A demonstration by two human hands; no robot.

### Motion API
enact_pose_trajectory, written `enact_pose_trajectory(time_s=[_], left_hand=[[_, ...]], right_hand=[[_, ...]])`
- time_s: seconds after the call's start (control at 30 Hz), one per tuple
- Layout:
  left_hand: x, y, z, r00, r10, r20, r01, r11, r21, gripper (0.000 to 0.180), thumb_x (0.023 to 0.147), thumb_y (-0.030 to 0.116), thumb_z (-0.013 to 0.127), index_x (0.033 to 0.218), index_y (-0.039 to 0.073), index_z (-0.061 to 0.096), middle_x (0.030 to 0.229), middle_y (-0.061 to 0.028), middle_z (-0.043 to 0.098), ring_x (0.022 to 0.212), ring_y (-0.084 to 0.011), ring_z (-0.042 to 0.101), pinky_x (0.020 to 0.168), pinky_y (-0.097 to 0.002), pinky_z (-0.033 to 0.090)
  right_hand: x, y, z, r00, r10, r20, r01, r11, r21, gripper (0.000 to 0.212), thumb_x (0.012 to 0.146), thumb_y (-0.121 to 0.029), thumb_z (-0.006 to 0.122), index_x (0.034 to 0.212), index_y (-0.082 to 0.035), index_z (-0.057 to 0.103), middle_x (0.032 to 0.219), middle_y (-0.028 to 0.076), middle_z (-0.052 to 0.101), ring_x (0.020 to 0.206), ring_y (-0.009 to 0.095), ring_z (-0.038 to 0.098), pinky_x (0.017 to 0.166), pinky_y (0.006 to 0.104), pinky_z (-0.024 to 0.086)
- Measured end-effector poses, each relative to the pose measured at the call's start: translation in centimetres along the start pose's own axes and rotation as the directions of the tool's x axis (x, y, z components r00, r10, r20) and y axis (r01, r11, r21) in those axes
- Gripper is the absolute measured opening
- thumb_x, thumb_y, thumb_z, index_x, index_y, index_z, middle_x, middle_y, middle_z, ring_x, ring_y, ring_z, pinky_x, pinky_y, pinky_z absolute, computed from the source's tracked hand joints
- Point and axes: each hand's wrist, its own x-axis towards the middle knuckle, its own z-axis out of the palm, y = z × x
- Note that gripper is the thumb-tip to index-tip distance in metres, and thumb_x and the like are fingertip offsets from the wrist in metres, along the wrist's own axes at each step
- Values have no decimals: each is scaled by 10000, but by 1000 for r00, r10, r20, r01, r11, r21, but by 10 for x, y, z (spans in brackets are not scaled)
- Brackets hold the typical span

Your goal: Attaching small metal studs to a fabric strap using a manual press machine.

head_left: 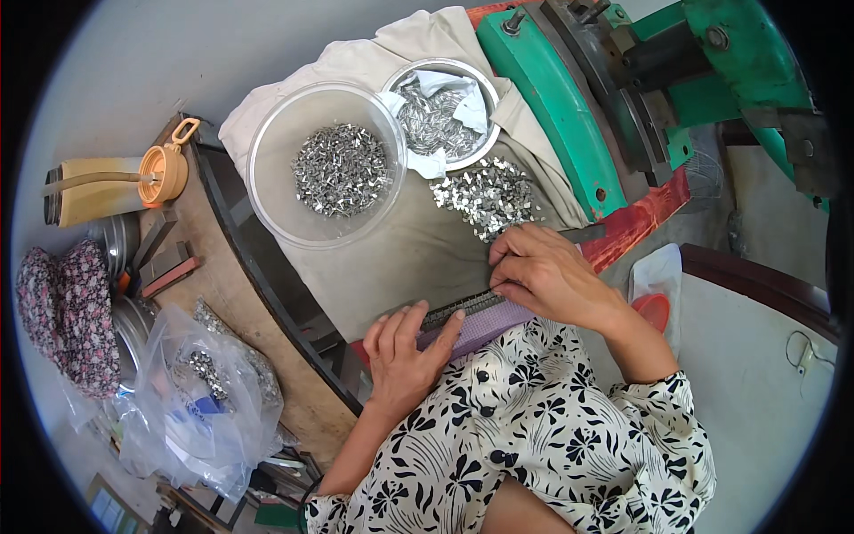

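Observation:
A long dark metal strip [458, 307] with a fine ridged surface lies along the near edge of the cloth, beside a purple mesh cloth [487, 326]. My left hand [405, 351] rests at the strip's left end, its fingers apart and stretched along it. At the other end my right hand [547, 276] has its thumb and forefinger pinched together; whatever is between them is too small to make out. Just beyond the right hand lies a loose pile of small shiny metal pieces [487, 196].
A clear plastic tub [267, 191] holds many small metal parts. Behind it stands a metal bowl [491, 107] of thin silvery pieces and white paper. A green machine [543, 98] rises at the right. Plastic bags [209, 436] and a yellow jug [98, 190] crowd the left.

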Motion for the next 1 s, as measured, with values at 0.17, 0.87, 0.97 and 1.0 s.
enact_pose_trajectory(time_s=[0.17, 0.87, 0.97, 1.0], left_hand=[[0, -2, -1, 1000, 24, -8, -24, 1000, 7, 346, 858, 203, 672, 1197, 269, 695, 1264, -84, 543, 1153, -244, 483, 1012, -420, 359], [4, -2, -3, 895, -445, 37, 430, 837, -338, 295, 688, 187, 848, 951, 114, 736, 997, -46, 575, 955, -247, 530, 859, -372, 347], [12, 2, -2, 910, -413, 35, 400, 854, -334, 303, 690, 183, 846, 960, 109, 733, 995, -48, 578, 965, -244, 540, 864, -374, 345], [13, 3, -2, 911, -409, 51, 402, 853, -331, 309, 694, 178, 843, 971, 106, 726, 1002, -51, 580, 975, -245, 542, 867, -374, 344]], right_hand=[[-5, -3, 4, 998, 3, -58, -5, 1000, -28, 110, 717, -107, 778, 802, -82, 712, 924, 14, 607, 899, 231, 580, 783, 366, 468], [-97, 66, -9, 797, 361, -485, -435, 899, -46, 302, 734, -39, 786, 1030, -18, 731, 946, 104, 660, 905, 253, 609, 814, 344, 482], [-107, 59, -4, 697, 481, -532, -468, 867, 172, 324, 704, -19, 807, 1023, -28, 752, 925, 91, 658, 865, 219, 623, 760, 310, 493], [-109, 54, -4, 696, 482, -533, -469, 866, 172, 324, 704, -19, 807, 1023, -28, 752, 925, 91, 658, 865, 219, 623, 760, 310, 493]])
